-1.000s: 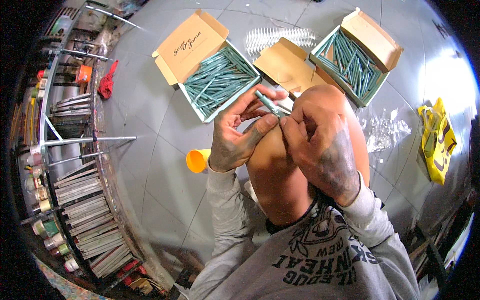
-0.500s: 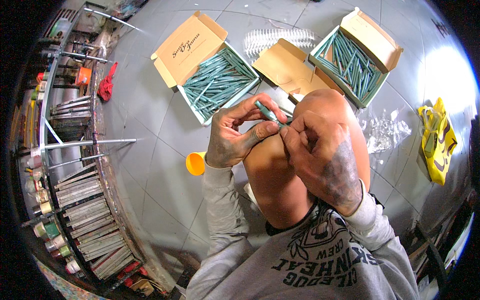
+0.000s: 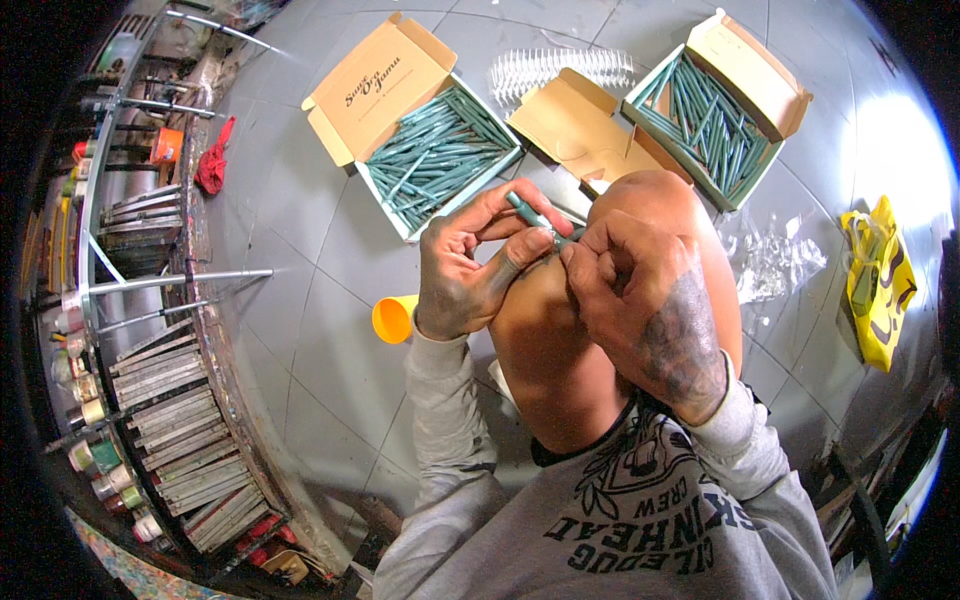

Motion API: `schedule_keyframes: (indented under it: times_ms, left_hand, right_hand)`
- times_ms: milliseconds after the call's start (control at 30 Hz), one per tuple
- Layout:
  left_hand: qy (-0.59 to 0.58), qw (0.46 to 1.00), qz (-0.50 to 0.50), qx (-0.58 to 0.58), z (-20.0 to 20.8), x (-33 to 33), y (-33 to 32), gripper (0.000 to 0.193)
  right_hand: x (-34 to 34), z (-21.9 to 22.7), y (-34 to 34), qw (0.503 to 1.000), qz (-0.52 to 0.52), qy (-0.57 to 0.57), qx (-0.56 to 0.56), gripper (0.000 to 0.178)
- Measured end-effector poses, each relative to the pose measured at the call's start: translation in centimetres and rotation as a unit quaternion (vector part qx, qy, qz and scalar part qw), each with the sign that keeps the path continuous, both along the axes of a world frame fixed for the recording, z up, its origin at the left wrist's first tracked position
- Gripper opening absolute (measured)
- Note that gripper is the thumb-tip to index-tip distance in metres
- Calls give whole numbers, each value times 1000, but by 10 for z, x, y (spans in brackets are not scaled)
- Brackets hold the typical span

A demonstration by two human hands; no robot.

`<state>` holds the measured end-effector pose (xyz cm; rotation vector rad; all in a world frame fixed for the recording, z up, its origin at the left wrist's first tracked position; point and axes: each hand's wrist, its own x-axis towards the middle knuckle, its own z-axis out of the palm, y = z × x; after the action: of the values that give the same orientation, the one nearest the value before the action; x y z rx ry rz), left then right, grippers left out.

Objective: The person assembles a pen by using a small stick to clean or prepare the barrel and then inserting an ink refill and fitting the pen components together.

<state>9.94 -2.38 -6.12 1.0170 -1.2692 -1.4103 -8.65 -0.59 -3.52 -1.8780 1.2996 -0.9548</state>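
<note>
A slim teal pen (image 3: 524,210) slants between my hands above my bare knee. My left hand (image 3: 455,270) grips its barrel with thumb and fingers. Close against its lower end is my right hand (image 3: 645,300), with thumb and forefinger pinched together; what lies in that pinch is mostly hidden. Beyond my hands, an open cardboard box (image 3: 385,75) on the left holds many loose teal pens. A second open box (image 3: 745,70) on the right holds more of the same.
An opened brown carton (image 3: 565,120) and a clear ridged plastic piece (image 3: 560,72) lie between the boxes. An orange-yellow cup (image 3: 393,320) rests left of my knee. Clear plastic scraps (image 3: 770,260) and a yellow bag (image 3: 880,290) are rightward. A metal rack (image 3: 170,283) lines the left.
My hands stay together around the pen, with only a slight shift of the fingers. The view has moved a little.
</note>
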Motion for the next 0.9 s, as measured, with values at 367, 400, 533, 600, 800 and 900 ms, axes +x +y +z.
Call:
schedule_keyframes:
  times_ms: [367, 400, 533, 600, 800, 900]
  left_hand:
    - [-18, 998, 38, -47, 0, -6, 6, 18]
    - [-35, 996, 39, -71, 2, -8, 6, 20]
    - [-68, 997, 43, -9, 8, -6, 9, 34]
    - [-58, 997, 57, 3, 9, -6, 13, 35]
    - [-33, 998, 55, 8, 9, -10, 14, 34]
    - [-41, 997, 58, -7, 8, -10, 14, 34]
  right_hand:
    - [7, -7, 2, 998, -47, -48, -2, 8]
    - [6, -7, 2, 999, -40, -32, 6, 6]
    - [13, 30, 7, 995, -75, 50, 32, 7]
    - [17, 44, 9, 992, -91, 80, 22, 11]
    - [-10, 7, 10, 989, -4, 43, 145, 15]
    - [-8, 9, 8, 990, -19, 39, 134, 9]
